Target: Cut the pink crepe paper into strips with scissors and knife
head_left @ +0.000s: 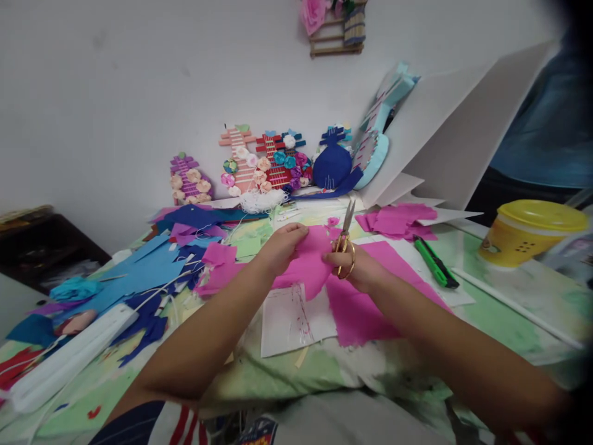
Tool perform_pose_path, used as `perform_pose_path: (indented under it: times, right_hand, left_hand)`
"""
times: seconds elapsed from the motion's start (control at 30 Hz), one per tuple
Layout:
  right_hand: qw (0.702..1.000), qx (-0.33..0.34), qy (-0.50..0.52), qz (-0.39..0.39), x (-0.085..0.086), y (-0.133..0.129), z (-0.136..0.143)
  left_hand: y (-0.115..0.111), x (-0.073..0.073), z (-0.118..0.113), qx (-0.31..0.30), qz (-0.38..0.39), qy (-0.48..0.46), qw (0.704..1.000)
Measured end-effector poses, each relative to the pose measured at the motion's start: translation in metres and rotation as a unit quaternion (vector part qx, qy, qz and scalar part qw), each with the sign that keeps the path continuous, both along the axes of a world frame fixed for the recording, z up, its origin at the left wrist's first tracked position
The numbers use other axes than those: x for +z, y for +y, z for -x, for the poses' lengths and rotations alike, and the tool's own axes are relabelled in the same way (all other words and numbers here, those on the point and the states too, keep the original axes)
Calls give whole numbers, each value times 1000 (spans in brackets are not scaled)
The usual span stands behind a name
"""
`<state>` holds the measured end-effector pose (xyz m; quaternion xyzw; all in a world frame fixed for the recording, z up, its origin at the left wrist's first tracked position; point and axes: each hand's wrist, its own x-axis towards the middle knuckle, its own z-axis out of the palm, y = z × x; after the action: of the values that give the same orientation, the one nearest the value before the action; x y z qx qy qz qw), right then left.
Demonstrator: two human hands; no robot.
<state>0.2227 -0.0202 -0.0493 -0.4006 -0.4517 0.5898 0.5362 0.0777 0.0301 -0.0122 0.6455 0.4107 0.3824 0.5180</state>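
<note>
A pink piece of felt [311,262] hangs between my two hands over the middle of the table. My left hand [285,247] pinches its upper left edge. Gold-handled scissors [347,232] are in my right hand [354,266], blades pointing up and away from me. Fingers of that hand also touch the felt's right edge. Below lies a white sheet [285,324] with reddish marks, and to its right a larger pink felt sheet [361,315]. Another pink felt scrap [220,254] sits left of my left hand.
A green utility knife [435,262], a white rod [516,306] and a yellow-lidded tub [532,235] stand or lie at right. Blue felt [152,266] and a white power strip [74,358] cover the left. Flower-decorated felt instruments [241,161] lean on the wall behind.
</note>
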Motion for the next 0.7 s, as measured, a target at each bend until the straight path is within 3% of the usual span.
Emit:
perform_pose_path:
  times: [0.13,0.23,0.27,0.4,0.53,0.7]
  right_hand:
    - [997,-68,30,8,7,-8,-8]
    - [996,-83,16,-14,11,-10,-12]
    - [996,-84,11,-21,13,-11,-14]
    - [995,-88,16,-38,17,-11,-21]
    - [996,-81,19,-31,18,-13,-29]
    - [996,-74,-44,1,19,-18,-41]
  left_hand:
    - [-5,-3,-3,42,-96,49,993]
    - [-21,2,1,23,-188,90,978]
    - [-27,4,3,4,-229,119,966]
    - [-43,9,3,-67,-393,284,872]
    - [-40,6,-8,-77,-423,336,838]
    - [-32,3,-24,-76,-382,359,848]
